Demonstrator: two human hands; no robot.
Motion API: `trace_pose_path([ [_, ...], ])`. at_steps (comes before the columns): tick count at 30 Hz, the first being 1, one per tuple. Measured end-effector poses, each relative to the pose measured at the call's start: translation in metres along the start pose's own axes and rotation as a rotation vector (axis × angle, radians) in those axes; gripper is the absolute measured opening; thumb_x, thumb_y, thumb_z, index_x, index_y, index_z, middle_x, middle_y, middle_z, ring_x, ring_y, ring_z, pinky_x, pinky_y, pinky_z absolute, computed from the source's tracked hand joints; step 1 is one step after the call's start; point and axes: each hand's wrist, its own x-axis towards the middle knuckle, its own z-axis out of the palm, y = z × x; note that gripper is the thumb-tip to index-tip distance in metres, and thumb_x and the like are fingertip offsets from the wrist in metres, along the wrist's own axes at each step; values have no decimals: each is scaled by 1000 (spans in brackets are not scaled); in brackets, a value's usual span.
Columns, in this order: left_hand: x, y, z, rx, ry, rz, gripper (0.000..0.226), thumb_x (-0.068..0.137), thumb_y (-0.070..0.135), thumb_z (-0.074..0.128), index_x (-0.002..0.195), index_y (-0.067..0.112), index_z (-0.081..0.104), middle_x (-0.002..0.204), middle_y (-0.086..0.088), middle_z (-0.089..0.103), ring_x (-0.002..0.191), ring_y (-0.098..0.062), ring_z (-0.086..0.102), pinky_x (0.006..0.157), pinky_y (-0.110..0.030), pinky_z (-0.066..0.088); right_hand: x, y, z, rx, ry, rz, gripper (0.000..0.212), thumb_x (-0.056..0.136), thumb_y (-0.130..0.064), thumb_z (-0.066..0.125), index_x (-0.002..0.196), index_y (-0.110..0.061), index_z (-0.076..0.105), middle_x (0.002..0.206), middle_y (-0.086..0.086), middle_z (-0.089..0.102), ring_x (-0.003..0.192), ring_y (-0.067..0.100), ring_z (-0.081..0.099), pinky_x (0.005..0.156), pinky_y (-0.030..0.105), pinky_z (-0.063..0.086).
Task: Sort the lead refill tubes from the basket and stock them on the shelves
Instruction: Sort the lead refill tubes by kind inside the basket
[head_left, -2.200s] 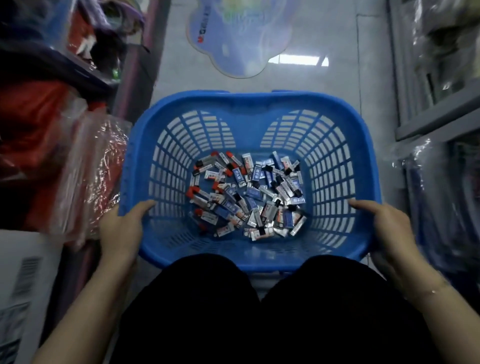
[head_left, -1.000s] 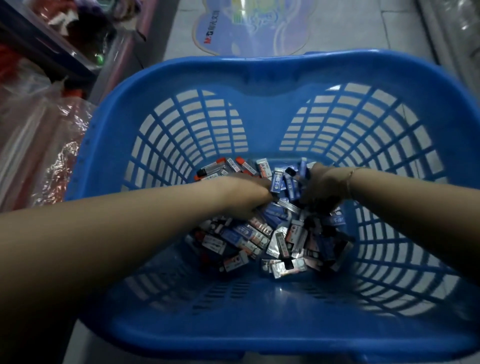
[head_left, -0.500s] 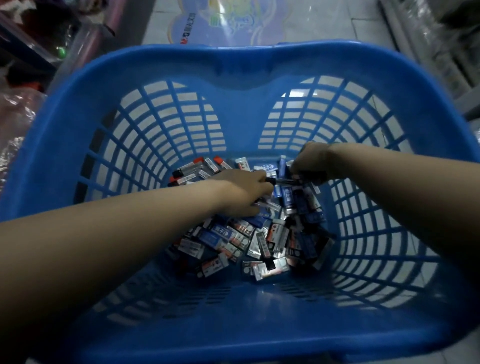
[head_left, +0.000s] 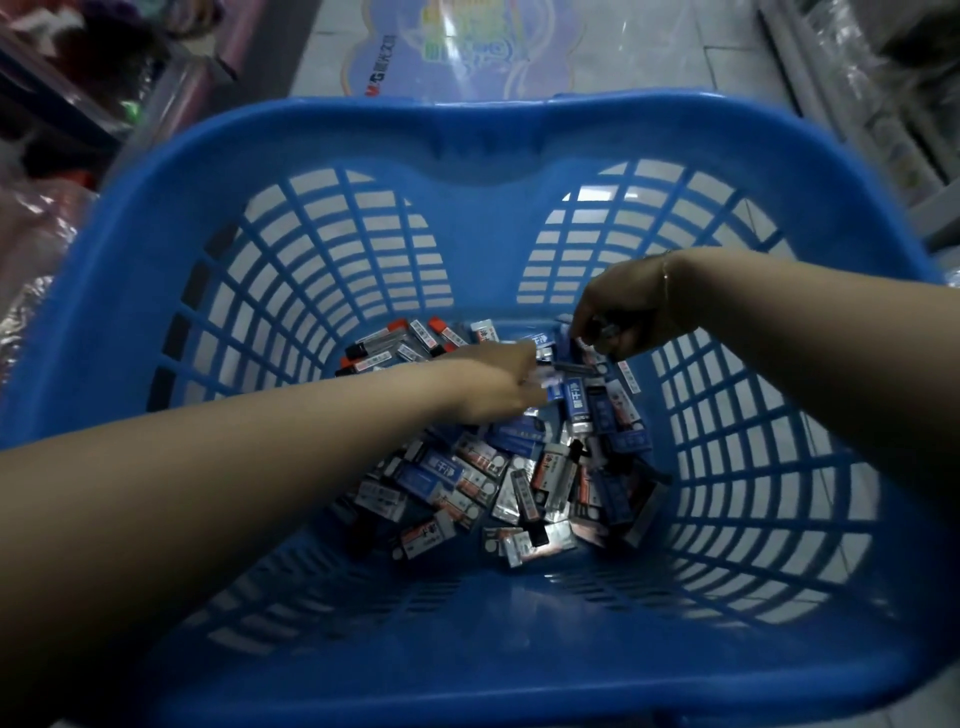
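Note:
A blue slotted plastic basket (head_left: 488, 135) fills the view. On its bottom lies a pile of several small lead refill tubes (head_left: 514, 467), some blue-labelled, some white with red or black caps. My left hand (head_left: 493, 382) reaches into the middle of the pile, its fingers curled among blue tubes; what it grips is hidden. My right hand (head_left: 615, 322) hovers just above the pile's far right side, with its fingers curled around dark tubes (head_left: 602, 330).
Shiny wrapped goods (head_left: 36, 249) and a dark shelf unit stand at the left. A grey shelf (head_left: 883, 119) with wrapped stock runs along the right. A blue cloud-shaped floor sticker (head_left: 467, 47) lies on the tiled floor beyond the basket.
Both hands left the basket's rim and went down into the tube pile. Since half a second ago my right hand has lifted a little with tubes in it; my left stays in the pile.

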Motion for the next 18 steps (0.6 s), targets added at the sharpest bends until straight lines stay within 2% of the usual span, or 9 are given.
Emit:
trace_pose_path([
  [2,4,-2,-7,-119,101,-73,21,99,42,37,100,21,36,83,-1,50,70,-16,47,58,-31,36,-3,1,-2,40,-38,31,26,91,-2,44,67,-6,49,45,2,39,33,7,34,28,13,18],
  [6,21,5,-9,45,201,-189,22,98,39,33,103,21,43,105,-9,58,87,-26,52,68,-33,38,-4,2,-4,110,25,46,24,95,-7,36,81,-9,54,46,1,43,36,8,36,29,15,22],
  [8,31,13,-3,46,180,-199,30,99,35,32,117,16,46,117,-12,58,95,-29,54,72,-33,39,-3,2,-3,140,82,20,27,95,-7,33,77,-9,53,46,-1,40,40,8,33,32,15,22],
  [10,37,19,2,58,146,-190,41,99,29,32,135,11,37,132,-14,52,109,-31,54,81,-35,43,-2,3,-3,172,146,-3,30,96,-10,35,69,-11,48,38,-3,38,44,7,31,35,14,23],
  [12,39,23,7,147,114,-141,54,98,30,33,147,11,22,150,-12,35,130,-30,42,100,-40,41,-1,4,-4,219,172,-1,35,96,-11,36,62,-12,41,32,-3,36,45,8,29,33,13,23],
  [13,39,24,9,207,96,-110,60,98,35,33,150,11,15,155,-11,26,136,-29,35,105,-41,37,1,5,-5,252,171,13,35,96,-9,35,61,-11,40,31,-2,35,45,8,29,31,11,23],
  [15,38,26,13,322,71,-61,66,97,44,35,151,12,12,157,-11,19,137,-30,34,101,-43,40,3,6,-5,308,137,45,31,95,-7,36,64,-9,40,37,1,37,46,7,32,30,10,25],
  [18,35,26,13,384,100,-48,61,98,46,37,147,12,24,153,-13,23,126,-34,46,90,-44,48,3,4,-3,370,75,38,24,96,-7,41,72,-7,44,51,4,42,50,7,37,31,12,31],
])
